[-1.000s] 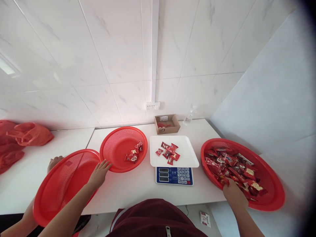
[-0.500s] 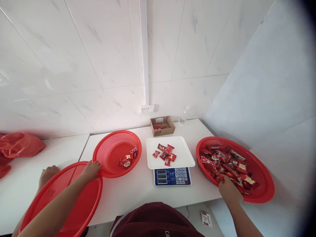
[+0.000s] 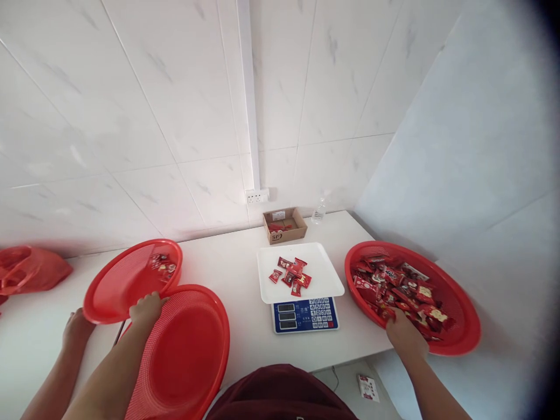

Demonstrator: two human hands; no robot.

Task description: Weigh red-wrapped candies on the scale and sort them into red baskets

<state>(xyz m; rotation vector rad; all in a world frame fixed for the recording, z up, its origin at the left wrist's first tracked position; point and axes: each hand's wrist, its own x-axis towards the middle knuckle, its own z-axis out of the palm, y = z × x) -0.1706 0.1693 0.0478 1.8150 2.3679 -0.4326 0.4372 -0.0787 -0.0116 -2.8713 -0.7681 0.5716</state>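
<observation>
A: Right hand (image 3: 406,337)?
B: Gripping near rim of the full red basket (image 3: 466,324), wrapped candies (image 3: 406,286) heaped inside.
A: Left one?
B: Can't tell. Two at left, owner unclear: outer hand (image 3: 76,331) and inner hand (image 3: 147,309), both at the near rim of the lightly filled red basket (image 3: 114,297). Grips partly hidden.
A: More?
B: Front red basket (image 3: 188,356) just beside that, overhanging table (image 3: 249,344) edge. Candy pile (image 3: 296,269) on white tray (image 3: 268,287) atop scale (image 3: 305,315); cardboard box (image 3: 289,236) and bottle (image 3: 318,213) behind.
</observation>
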